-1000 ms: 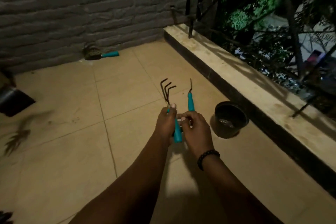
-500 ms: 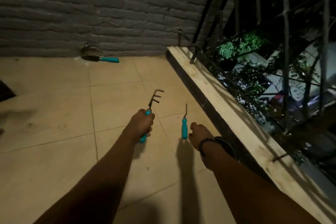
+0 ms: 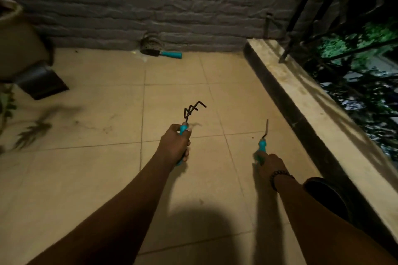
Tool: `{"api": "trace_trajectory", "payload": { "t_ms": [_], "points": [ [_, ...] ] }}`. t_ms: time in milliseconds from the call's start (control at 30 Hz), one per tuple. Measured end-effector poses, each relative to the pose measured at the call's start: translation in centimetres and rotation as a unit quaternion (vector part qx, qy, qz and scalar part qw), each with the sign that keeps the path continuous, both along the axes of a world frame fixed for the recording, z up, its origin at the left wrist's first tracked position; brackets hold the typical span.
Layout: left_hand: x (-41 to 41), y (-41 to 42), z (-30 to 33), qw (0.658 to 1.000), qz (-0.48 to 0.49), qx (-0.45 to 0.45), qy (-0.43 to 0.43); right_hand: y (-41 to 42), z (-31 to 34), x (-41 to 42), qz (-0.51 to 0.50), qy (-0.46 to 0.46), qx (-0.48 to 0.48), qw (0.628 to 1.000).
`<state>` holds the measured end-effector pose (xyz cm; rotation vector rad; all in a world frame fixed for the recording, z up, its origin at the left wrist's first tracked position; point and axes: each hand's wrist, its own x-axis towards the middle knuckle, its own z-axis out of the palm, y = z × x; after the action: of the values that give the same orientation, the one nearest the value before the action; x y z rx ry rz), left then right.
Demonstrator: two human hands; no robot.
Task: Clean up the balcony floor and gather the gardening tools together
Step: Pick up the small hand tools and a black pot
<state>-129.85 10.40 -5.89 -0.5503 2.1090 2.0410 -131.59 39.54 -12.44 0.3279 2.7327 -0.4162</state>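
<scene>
Gardening tools are in both your hands over the tiled balcony floor (image 3: 97,178). Your left hand (image 3: 175,144) grips the teal handle of a small hand rake (image 3: 189,118), its fingers curled tight round the handle, and the bent black prongs point up and away from you toward the wall. Your right hand (image 3: 268,163) holds a narrow weeding tool (image 3: 263,137) by the lower end of its teal handle; the fingers are closed on it, though from behind you cannot see just how they wrap. Its thin metal blade stands nearly upright. A dark beaded bracelet (image 3: 280,175) sits on your right wrist.

A third tool, a trowel (image 3: 161,50) with the same teal handle, lies on the floor at the foot of the grey brick wall (image 3: 150,2), well apart from both hands, with its blade touching or just beside the wall. A black pot (image 3: 327,196) shows just behind your right forearm, beside the raised ledge (image 3: 323,101) that runs along the right edge under the black railing (image 3: 301,17). At the far left stands a large pale planter (image 3: 15,43), with a dark tipped-over pot (image 3: 41,82) lying just beside its base and some leaves (image 3: 7,103) trailing near the frame's edge.
</scene>
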Motion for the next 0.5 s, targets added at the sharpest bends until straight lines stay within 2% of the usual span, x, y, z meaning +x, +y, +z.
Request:
{"api": "trace_trajectory", "payload": {
  "t_ms": [167,200,300,400,500],
  "points": [
    [0.4,-2.6,0.0,0.997,0.071,-0.026,0.021,-0.5,-1.0,-0.3,-0.107,0.007,-0.057,0.993],
    [0.4,-3.1,0.0,0.995,0.086,-0.036,0.025,-1.1,-1.0,-0.2,-0.145,0.006,-0.098,0.985],
    [0.3,-4.4,0.2,0.99,0.127,-0.054,0.03,-3.8,-0.6,0.0,-0.213,0.026,-0.217,0.952],
    [0.1,-5.3,0.9,0.986,0.153,-0.048,0.039,-6.6,1.0,-1.7,-0.322,0.037,-0.317,0.892],
    [0.0,-5.9,2.2,0.982,0.177,-0.007,0.059,-9.5,3.0,-3.2,-0.326,0.056,-0.403,0.854]
  ]
}}
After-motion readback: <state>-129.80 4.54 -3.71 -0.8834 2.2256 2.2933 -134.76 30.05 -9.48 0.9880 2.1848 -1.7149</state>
